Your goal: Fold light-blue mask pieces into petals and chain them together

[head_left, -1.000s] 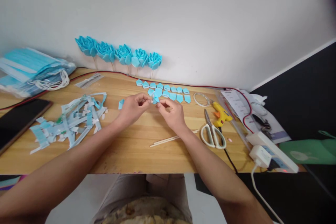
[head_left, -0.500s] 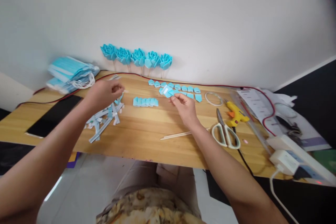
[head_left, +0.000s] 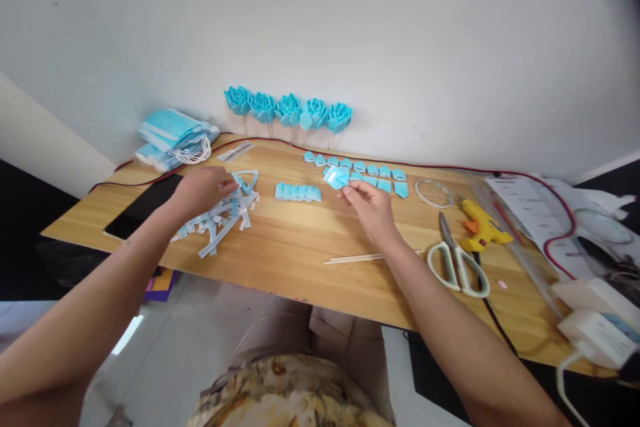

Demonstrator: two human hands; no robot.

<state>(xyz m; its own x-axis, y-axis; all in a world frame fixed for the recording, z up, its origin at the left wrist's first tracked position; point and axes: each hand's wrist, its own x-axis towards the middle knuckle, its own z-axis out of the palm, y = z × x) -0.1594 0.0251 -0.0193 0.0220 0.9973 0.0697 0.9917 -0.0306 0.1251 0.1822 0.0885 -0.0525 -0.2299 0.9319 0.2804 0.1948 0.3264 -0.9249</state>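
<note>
My right hand (head_left: pixel 373 210) pinches a folded light-blue piece of mask fabric (head_left: pixel 336 177) with a white patch, raised in front of the rows of folded blue petals (head_left: pixel 384 185). My left hand (head_left: pixel 204 190) is closed, its fingertips at the upper edge of a pile of white and blue cut strips (head_left: pixel 215 227). Whether a strip is between those fingers is too small to make out. Between the hands lies a row of overlapping folded blue pieces (head_left: pixel 299 192).
Several blue fabric roses (head_left: pixel 289 110) on sticks lean at the wall. Stacked face masks (head_left: pixel 173 133) and a black phone (head_left: pixel 143 207) are left. Rightward lie thin sticks (head_left: pixel 353 258), scissors (head_left: pixel 457 260), a clear ring (head_left: pixel 434 193), a yellow glue gun (head_left: pixel 483 225) and a power strip (head_left: pixel 600 303).
The view has swung left, so things appear farther right. My left hand has come down closer to the strip pile. The right hand still holds the folded piece.
</note>
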